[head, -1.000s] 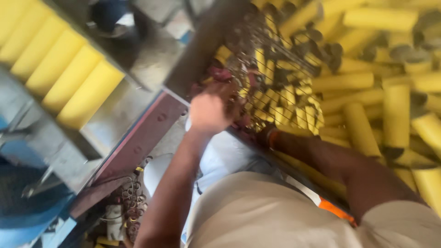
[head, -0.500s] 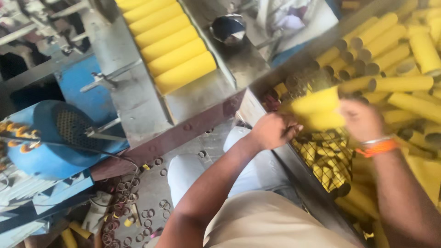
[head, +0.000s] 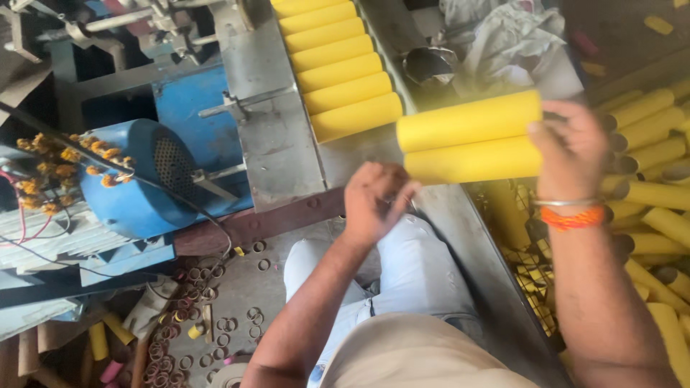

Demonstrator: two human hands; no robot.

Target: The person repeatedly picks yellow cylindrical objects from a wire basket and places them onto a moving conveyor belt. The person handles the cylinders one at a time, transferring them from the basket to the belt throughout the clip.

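From my head camera, looking down: my right hand at about two o'clock is closed around the ends of two yellow tubes, held level, one above the other and touching, their free ends pointing toward nine o'clock. My left hand, near the centre, holds nothing; its fingers are loosely curled, just below the tubes' free ends and apart from them. An orange band sits on my right wrist.

At twelve o'clock, a row of yellow tubes already lies side by side on the metal desk of the machine, six that I can count. The two I hold hang just to the right of the nearest one. At three o'clock a heap of loose yellow tubes lies beside my arm, so by my judgement a first batch is laid and plenty remains.

At nine o'clock stands a blue motor with dried orange flowers draped on it. At seven o'clock, cut cardboard rings litter the floor.
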